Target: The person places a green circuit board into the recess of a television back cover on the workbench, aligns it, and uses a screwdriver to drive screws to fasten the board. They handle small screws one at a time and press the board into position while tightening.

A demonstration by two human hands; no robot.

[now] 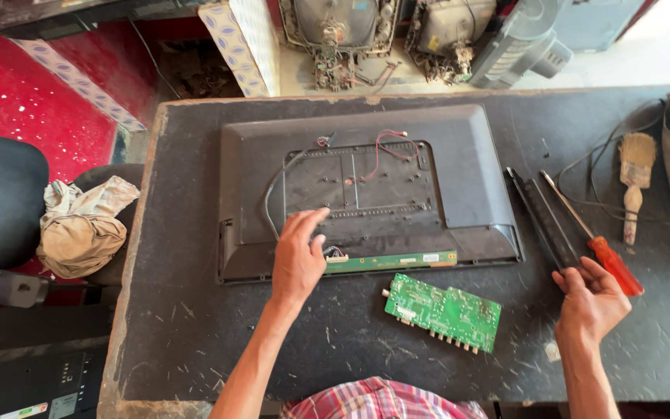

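Nearest the person, just past the edge of a plaid shirt (pixel 378 403), a loose green circuit board (pixel 443 312) lies flat on the dark, scuffed tabletop (pixel 195 334), between the two forearms and touching neither. The left hand (pixel 298 254) is spread, palm down, its fingertips resting on the lower middle of the metal back of a flat television (pixel 366 190) that lies face down across the tabletop; the hand grips nothing. Right beside its thumb a narrow green strip board (pixel 393 261) runs along the set's lower edge. The right hand (pixel 589 299) is partly curled at the near ends of a long black strip (pixel 546 221) and a screwdriver with a red handle (pixel 600 244), which lie side by side just off the television's right edge; the fingers touch the handle's end, but whether they actually clasp it I cannot tell. Farther up on the set's back, thin red wires (pixel 385 151) loop loose over the metal plate. Out to the right lies a wooden-handled brush (pixel 634 182) among dark cables. To the left, off the tabletop, a crumpled beige cloth (pixel 83 225) sits on a black chair. Beyond the far edge stand old tube sets (pixel 339 31) with their insides showing.
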